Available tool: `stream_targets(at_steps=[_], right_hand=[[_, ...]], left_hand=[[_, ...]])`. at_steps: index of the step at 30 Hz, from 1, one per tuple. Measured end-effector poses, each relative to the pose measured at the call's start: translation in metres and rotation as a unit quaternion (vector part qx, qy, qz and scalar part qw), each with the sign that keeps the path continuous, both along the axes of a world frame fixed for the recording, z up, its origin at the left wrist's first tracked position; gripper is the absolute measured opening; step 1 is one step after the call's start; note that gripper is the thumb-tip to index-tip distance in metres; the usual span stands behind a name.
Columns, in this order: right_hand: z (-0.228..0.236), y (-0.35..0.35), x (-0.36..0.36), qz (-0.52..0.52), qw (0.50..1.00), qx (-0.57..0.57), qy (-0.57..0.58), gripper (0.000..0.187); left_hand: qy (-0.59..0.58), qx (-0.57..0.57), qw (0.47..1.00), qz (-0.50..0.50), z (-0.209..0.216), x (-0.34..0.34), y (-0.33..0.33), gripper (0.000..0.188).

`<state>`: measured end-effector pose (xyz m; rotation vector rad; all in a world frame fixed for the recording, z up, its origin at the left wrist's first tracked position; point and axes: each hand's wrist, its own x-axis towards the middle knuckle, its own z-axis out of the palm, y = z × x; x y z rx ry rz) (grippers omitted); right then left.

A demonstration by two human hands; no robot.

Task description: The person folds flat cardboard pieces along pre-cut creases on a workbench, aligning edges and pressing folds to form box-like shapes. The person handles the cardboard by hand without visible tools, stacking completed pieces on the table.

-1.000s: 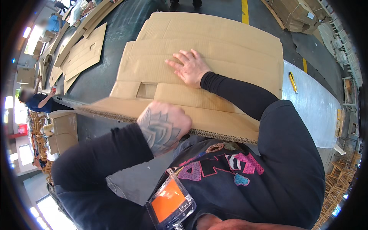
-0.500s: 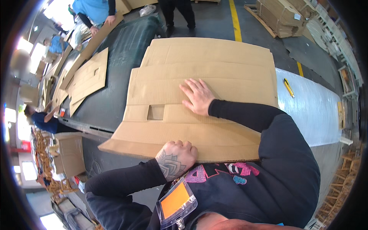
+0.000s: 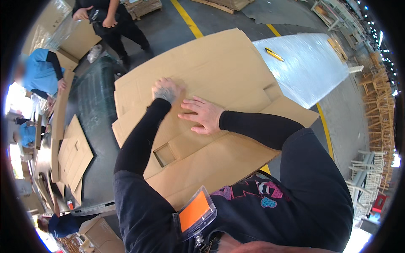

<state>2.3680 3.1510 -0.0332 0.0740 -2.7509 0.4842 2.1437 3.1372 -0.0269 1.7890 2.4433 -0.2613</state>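
Note:
A large flat sheet of brown corrugated cardboard [image 3: 219, 63] lies in front of me, creased across, with a small rectangular cut-out [image 3: 164, 155] near its close left part. My left hand [image 3: 166, 89], tattooed on its back, presses on the left middle of the sheet with its fingers curled under; nothing shows in it. Close by on the right, my right hand [image 3: 202, 115] rests flat on the cardboard with its fingers spread. A yellow and black utility knife [image 3: 274, 54] lies to the right of the sheet, on a surface covered in clear plastic wrap [image 3: 299, 69].
More cut cardboard pieces [image 3: 75, 154] lie on the dark table [image 3: 95, 122] at left. A person in blue [image 3: 40, 71] holds a long cardboard strip [image 3: 60, 114] there. Another person in black [image 3: 122, 31] stands beyond the sheet. Stacked wooden frames [image 3: 375, 114] line the right side.
My left hand has left the near edge and moved forward onto the middle of the cardboard. My right hand stays flat on the sheet. The view has turned, so the sheet appears rotated.

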Motion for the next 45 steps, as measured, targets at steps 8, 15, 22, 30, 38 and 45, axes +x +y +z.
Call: stream_targets(at_steps=[8,15,22,30,38,45], right_hand=[[0.005,0.001,0.003,-0.024,0.999,0.006,-0.046,0.075],[-0.002,0.002,-0.002,-0.018,1.000,0.006,-0.023,0.077],[-0.006,0.002,-0.001,-0.019,0.999,0.014,-0.023,0.076],[-0.005,0.006,0.005,-0.010,0.999,0.009,-0.041,0.072],[-0.006,0.004,-0.001,0.004,1.000,0.014,-0.011,0.073],[-0.009,0.002,0.013,0.005,0.997,0.006,-0.075,0.061]], left_hand=[[-0.210,-0.167,0.963,0.012,0.049,-0.027,0.034,0.105],[-0.193,-0.101,0.975,-0.042,0.034,-0.046,0.018,0.105],[-0.119,0.021,0.992,0.022,0.044,-0.008,-0.007,0.061],[0.062,0.167,0.980,-0.090,0.033,0.053,-0.064,0.034],[-0.260,-0.065,0.963,-0.028,0.076,0.007,0.010,0.052],[-0.041,0.166,0.982,-0.086,0.034,0.093,-0.057,0.022]])
